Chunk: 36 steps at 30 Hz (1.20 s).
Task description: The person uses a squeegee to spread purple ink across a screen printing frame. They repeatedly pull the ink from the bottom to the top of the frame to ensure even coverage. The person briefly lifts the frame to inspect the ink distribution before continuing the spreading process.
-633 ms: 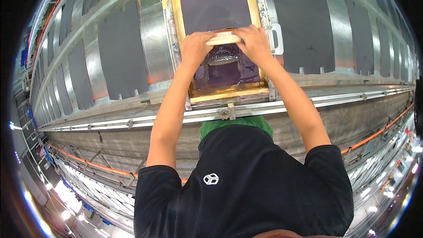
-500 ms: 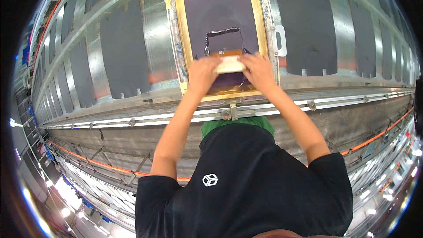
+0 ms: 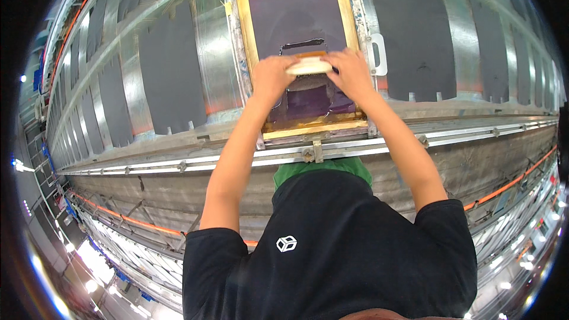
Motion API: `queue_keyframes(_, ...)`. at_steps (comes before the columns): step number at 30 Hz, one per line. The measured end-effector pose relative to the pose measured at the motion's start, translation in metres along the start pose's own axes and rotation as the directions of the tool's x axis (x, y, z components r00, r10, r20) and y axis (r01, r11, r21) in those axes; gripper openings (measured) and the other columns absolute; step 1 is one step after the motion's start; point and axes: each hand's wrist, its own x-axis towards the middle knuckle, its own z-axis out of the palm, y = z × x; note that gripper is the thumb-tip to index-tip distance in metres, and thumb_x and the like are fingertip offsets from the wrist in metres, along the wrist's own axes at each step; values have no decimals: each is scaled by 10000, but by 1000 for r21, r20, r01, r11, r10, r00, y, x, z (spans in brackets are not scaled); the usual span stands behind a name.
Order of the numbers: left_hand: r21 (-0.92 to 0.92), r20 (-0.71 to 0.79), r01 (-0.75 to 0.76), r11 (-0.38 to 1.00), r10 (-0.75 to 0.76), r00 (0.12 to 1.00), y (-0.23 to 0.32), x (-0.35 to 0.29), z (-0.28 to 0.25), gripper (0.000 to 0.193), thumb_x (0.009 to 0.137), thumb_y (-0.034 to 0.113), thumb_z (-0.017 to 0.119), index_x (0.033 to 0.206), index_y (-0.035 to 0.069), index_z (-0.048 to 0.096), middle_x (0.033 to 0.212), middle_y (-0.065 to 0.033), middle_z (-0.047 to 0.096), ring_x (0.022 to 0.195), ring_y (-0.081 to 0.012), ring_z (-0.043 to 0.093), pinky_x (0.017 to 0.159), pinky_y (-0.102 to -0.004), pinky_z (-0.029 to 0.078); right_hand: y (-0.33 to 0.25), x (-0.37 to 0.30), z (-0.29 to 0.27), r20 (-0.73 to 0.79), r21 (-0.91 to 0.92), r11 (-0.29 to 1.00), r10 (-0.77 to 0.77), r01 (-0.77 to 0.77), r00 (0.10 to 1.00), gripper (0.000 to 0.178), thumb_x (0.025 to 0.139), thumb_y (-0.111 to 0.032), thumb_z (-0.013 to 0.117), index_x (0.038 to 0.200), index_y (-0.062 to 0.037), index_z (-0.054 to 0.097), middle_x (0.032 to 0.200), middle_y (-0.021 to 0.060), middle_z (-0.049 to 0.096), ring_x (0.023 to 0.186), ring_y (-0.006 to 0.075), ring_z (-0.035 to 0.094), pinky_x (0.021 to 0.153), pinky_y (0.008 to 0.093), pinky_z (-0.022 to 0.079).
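**Desk:** What does the frame show?

**Photographer:** A person in a black shirt, seen from above, leans over a long metal tabletop (image 3: 195, 53) and works a pale squeegee (image 3: 308, 66) across a printing screen (image 3: 296, 15). The screen's yellow wooden frame lies straight ahead, its purple mesh reaching from near the tabletop's front rail to the far side.

**Desk:** And the hands?

**Photographer:** Both are on the tool. The left hand (image 3: 271, 77) grips its left end, the right hand (image 3: 352, 72) its right end, fingers of each curled tight around the handle. Neither is closer than the other; they sit level.

**Desk:** Which way does the squeegee run?

**Photographer:** Its long axis lies left to right, across the screen's width and square to the frame's long sides. It sits about halfway along the mesh, touching it, with a dark rectangular outline (image 3: 303, 43) just beyond it on the far side and a darker, wet-looking patch (image 3: 314, 98) on the near side, towards the body.

**Desk:** Anything around it?

**Photographer:** Dark grey fabric panels (image 3: 169, 71) lie flat in a row on the tabletop to the left and right of the screen. A white handle (image 3: 377, 54) stands at the frame's right edge, just beside the right hand. A green apron (image 3: 323, 169) shows at the person's chest.
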Motion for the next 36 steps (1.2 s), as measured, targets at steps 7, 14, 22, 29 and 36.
queue_keyframes(7, -76, -35, -23, 997, 21, 999, 21, -96, 23, 330, 732, 85, 772, 1053, 159, 789, 1089, -20, 770, 1022, -229, 713, 832, -395, 551, -24, -81, -1, 89, 188, 979, 59, -75, 994, 435, 787, -169, 812, 1211, -138, 718, 1201, 37, 696, 1021, 216, 601, 893, 394, 462)
queue_keyframes(14, -205, 13, 179, 962, -180, 984, -3, 7, -15, 357, 750, 80, 742, 1091, 171, 797, 1052, -85, 769, 992, -290, 716, 888, -390, 565, 120, -18, 2, -406, 345, 849, 520, -401, 752, 364, 906, -244, 753, 1253, -146, 702, 959, 67, 659, 819, 153, 575, 740, 319, 476)
queue_keyframes(22, -41, -239, -148, 988, 134, 962, -4, -55, 28, 534, 699, 30, 771, 1221, 132, 727, 1278, -60, 706, 1175, -297, 645, 976, -414, 520, 104, 15, -16, -185, 561, 669, 675, -487, 714, 306, 904, -257, 691, 1201, -190, 721, 768, 49, 611, 735, 144, 556, 727, 326, 475)
queue_keyframes(29, -56, -183, -84, 995, 72, 981, -17, -177, -3, 661, 643, -21, 756, 1276, 150, 677, 1386, -15, 650, 1299, -264, 578, 985, -418, 464, 10, 51, -4, -257, 646, 668, 646, -370, 719, 199, 987, -202, 666, 1153, -115, 730, 698, -54, 508, 616, 46, 398, 563, 251, 319)
queue_keyframes(36, -39, -150, 26, 999, -32, 988, -171, -252, -93, 659, 643, -9, 768, 1279, 142, 681, 1366, -27, 660, 1293, -272, 578, 1007, -410, 470, -117, 104, 151, -303, 747, 636, 585, -194, 752, 218, 1018, -260, 640, 1146, -101, 718, 708, -40, 508, 645, 52, 414, 592, 260, 362)
